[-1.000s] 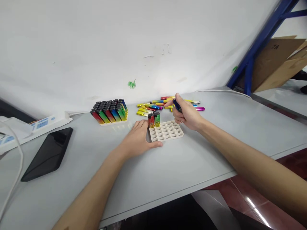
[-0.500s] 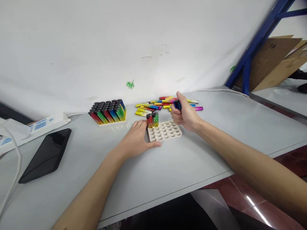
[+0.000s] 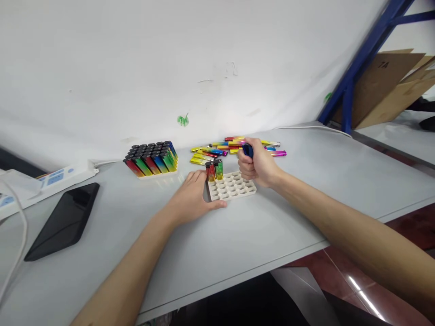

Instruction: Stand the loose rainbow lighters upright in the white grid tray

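Observation:
My left hand [image 3: 190, 198] lies spread on the table against the left side of a white tray [image 3: 233, 196] with rows of holes. Its thumb points along the tray's front corner and its fingers reach toward the back corner. Two lighters, one red and yellow [image 3: 210, 173], one green and yellow [image 3: 219, 170], stand upright in the tray's back left holes. Above the tray's right end, my right hand [image 3: 261, 164] is closed in a fist round a dark blue lighter [image 3: 248, 150]. Only the lighter's top shows; the fingers hide the rest.
Behind the tray lies a loose pile of shiny coloured lighters [image 3: 212, 152]. A second tray packed with upright black-topped lighters [image 3: 151, 159] stands back left. A black phone [image 3: 64, 221], a power strip [image 3: 56, 177] and a white cable [image 3: 22, 235] lie left. A blue frame [image 3: 348, 102] stands right.
The right thumb, raised before, has come down to the lighter's top. The right fist has moved slightly lower. My left hand and the tray keep their places relative to each other.

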`<state>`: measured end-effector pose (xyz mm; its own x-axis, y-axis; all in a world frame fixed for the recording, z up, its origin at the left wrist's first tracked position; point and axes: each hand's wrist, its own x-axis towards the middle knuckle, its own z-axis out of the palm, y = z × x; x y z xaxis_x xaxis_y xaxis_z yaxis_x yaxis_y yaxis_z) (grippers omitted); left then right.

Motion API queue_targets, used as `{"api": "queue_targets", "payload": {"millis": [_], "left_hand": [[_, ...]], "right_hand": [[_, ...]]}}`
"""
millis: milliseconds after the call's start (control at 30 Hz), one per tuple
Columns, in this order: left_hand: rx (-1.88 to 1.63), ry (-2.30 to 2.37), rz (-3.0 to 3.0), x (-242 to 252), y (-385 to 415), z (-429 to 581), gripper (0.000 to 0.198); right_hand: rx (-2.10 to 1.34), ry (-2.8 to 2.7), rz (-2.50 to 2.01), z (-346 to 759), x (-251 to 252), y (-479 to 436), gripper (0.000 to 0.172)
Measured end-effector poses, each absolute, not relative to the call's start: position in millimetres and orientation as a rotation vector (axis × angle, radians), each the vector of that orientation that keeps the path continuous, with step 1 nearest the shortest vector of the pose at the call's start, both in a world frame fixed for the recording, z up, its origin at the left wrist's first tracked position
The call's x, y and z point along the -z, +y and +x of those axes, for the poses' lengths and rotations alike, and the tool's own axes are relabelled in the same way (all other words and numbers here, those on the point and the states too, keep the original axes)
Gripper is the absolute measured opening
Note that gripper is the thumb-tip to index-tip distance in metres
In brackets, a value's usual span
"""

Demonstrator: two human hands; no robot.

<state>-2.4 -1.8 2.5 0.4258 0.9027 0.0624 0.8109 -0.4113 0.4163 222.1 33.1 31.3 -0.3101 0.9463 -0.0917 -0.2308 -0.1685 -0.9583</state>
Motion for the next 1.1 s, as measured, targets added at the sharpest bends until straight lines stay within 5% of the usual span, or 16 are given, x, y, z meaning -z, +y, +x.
{"api": "queue_targets", "payload": {"millis": [467, 633, 867, 1100], "left_hand": [[-0.418, 1.468, 2.359, -3.0, -2.0, -1.8, 0.075], [-0.397, 1.474, 2.355, -3.3, -1.7, -1.1, 0.076], [-0.411, 1.474, 2.352, -3.4, -2.5, -1.4, 0.074], [-0.409, 1.467, 2.359, -4.2, -3.0, -0.3, 0.078]], "right_hand": [[-1.628, -1.184, -0.998, 217.8, -29.8, 32.0, 0.05], [-1.243, -1.411, -1.016, 221.7, -21.9, 35.4, 0.055], [-0.843, -1.751, -0.966, 224.3, -10.3, 42.1, 0.025], [-0.784, -1.86, -0.993, 223.1, -9.3, 41.8, 0.018]]}}
